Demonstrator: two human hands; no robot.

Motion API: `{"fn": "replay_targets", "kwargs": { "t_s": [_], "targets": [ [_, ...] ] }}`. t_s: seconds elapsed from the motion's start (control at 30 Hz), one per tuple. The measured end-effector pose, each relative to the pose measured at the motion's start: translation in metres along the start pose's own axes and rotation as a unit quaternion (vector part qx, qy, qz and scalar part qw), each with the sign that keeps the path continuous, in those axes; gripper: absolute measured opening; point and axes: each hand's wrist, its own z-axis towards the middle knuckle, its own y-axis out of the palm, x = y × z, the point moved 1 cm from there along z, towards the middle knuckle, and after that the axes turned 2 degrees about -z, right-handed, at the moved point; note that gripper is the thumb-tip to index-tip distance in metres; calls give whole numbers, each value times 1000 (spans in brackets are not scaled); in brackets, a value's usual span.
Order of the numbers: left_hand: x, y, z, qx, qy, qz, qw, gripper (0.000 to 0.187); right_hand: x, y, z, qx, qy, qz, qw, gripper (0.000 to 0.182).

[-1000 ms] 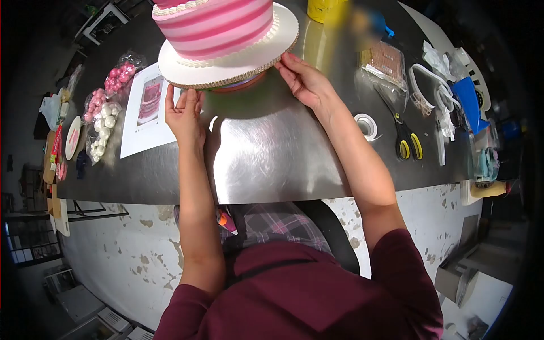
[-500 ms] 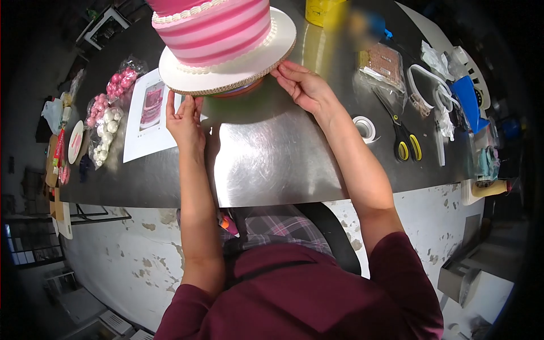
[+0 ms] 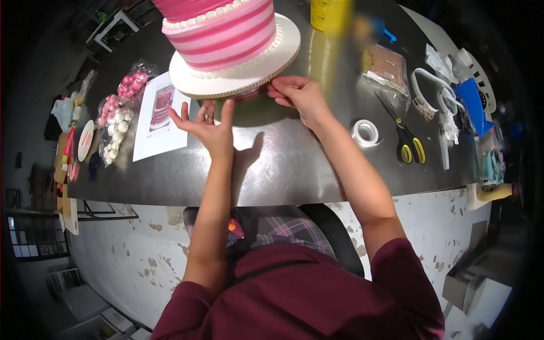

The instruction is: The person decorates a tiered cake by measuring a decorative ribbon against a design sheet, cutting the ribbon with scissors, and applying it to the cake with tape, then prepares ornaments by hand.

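Observation:
A pink-striped cake (image 3: 226,37) with white piped borders sits on a round white cake board (image 3: 195,79), its top cut off by the frame. Sparkly beaded trim (image 3: 226,95) runs round the board's edge. Part of a coloured stand (image 3: 249,94) shows underneath. My right hand (image 3: 300,97) is closed in a pinch at the trim, on the board's near right edge; its fingertips partly hide the spot. Just below the near left edge, my left hand (image 3: 212,130) is open and empty, palm up with fingers spread.
A printed cake picture (image 3: 161,122) lies at left beside bags of pink balls (image 3: 133,82) and white balls (image 3: 117,133). On the right are white tape (image 3: 365,133), scissors (image 3: 405,136), a packaged beaded sheet (image 3: 385,68) and a blue scraper (image 3: 473,102). A yellow container (image 3: 322,14) stands behind.
My left hand has let go of the board's edge, dropped towards me and spread its fingers. My right hand remains pinched near the rim. The whole view has shifted slightly.

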Motion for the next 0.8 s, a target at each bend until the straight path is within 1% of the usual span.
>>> {"fn": "replay_targets", "kwargs": {
  "t_s": [0.03, 0.07, 0.1, 0.13, 0.2, 0.23, 0.27, 0.37, 0.5, 0.6, 0.7, 0.8],
  "targets": [
    [1, 3, -4, 1, 36, 65, 997, 98, 3, 0, 1, 21, -68, -83, 994, 20],
    [1, 4, -9, 3, 71, 130, 989, 94, 8, -1, 3, 43, -136, -165, 976, 20],
    [4, 8, -12, 5, 105, 195, 975, 91, 7, 1, 2, 64, -202, -245, 946, 19],
    [8, 12, -11, 11, 180, 195, 964, 68, 7, 3, 0, 78, -248, -261, 930, 18],
    [14, 18, -14, -45, 172, 207, 962, 54, 5, 11, -8, 104, -339, -288, 889, 17],
    [17, 20, -15, -72, 168, 213, 960, 48, 4, 14, -9, 102, -350, -297, 882, 17],
    [17, 25, -12, -63, 204, 201, 956, 33, 2, 16, -10, 100, -361, -305, 875, 17],
    [9, 27, -5, -91, 240, 203, 945, 30, 6, 21, -7, 98, -398, -324, 853, 17],
    [1, 25, 3, -91, 261, 197, 940, 26, 9, 28, -5, 96, -431, -330, 834, 16],
    [-1, 20, 6, -93, 252, 187, 945, 24, 9, 34, -5, 104, -484, -348, 796, 15],
    [0, 17, 7, -99, 234, 186, 949, 23, 10, 34, -5, 88, -493, -380, 778, 14],
    [0, 17, 8, -90, 240, 182, 949, 23, 10, 36, -5, 87, -515, -385, 761, 14]
  ]
}}
